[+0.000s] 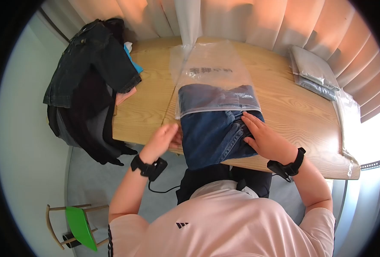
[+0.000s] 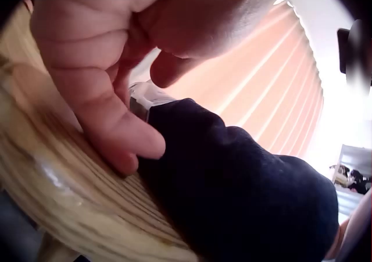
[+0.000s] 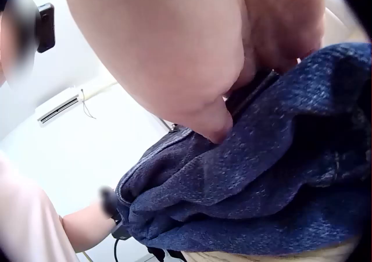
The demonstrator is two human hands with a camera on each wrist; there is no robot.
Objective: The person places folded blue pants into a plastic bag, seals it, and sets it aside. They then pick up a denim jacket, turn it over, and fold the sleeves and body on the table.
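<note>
Folded blue jeans [image 1: 211, 132] lie at the table's front edge, their far part inside a clear zip bag [image 1: 211, 55] and their near part outside it. The right hand [image 1: 267, 141] rests on the right side of the jeans with fingers extended; in the right wrist view its thumb touches the denim [image 3: 232, 175]. Just left of the jeans is the left hand [image 1: 162, 139], its fingers loosely bent beside the bag's corner. In the left wrist view the left hand [image 2: 110, 70] holds nothing and its fingertips are close to the dark fabric [image 2: 244, 186].
Dark clothes [image 1: 87, 77] are heaped at the table's left end. Filled clear bags [image 1: 314, 68] lie at the back right, with more clear plastic [image 1: 348, 124] along the right edge. A green chair [image 1: 80, 225] stands on the floor at lower left. Curtains hang behind the table [image 1: 293, 115].
</note>
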